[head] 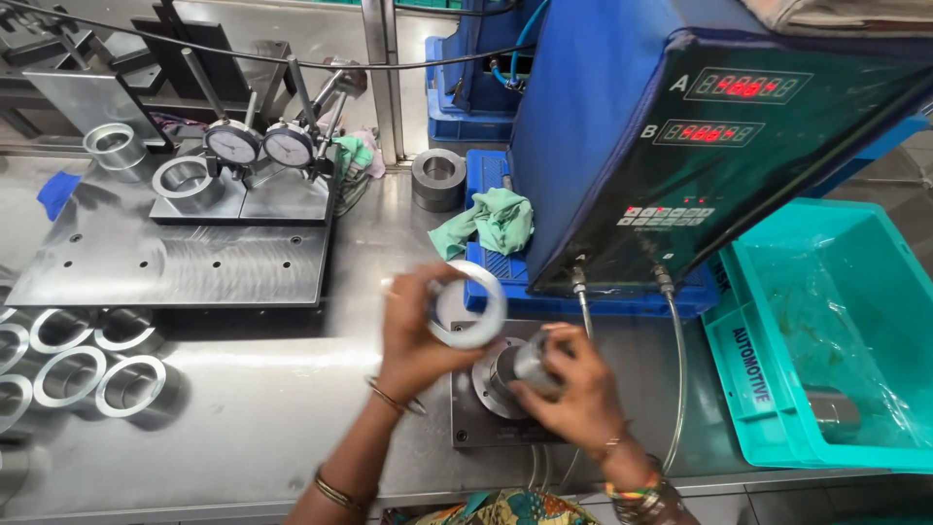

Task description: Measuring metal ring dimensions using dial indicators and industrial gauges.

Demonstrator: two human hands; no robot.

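My left hand (413, 335) holds a shiny metal ring (468, 305) upright by its rim, just above and left of a round gauge fixture (498, 377) on a dark base plate. My right hand (573, 389) is wrapped around a small metal cylinder (534, 362) standing on that fixture. Both hands are motion-blurred. The ring is not touching the fixture.
Several metal rings (68, 374) lie at the left. Two dial gauges (260, 144) stand on a steel plate (175, 262) behind them. A blue box with red displays (700, 146) looms at the right, beside a teal crate (826, 331). A green rag (491, 222) lies by it.
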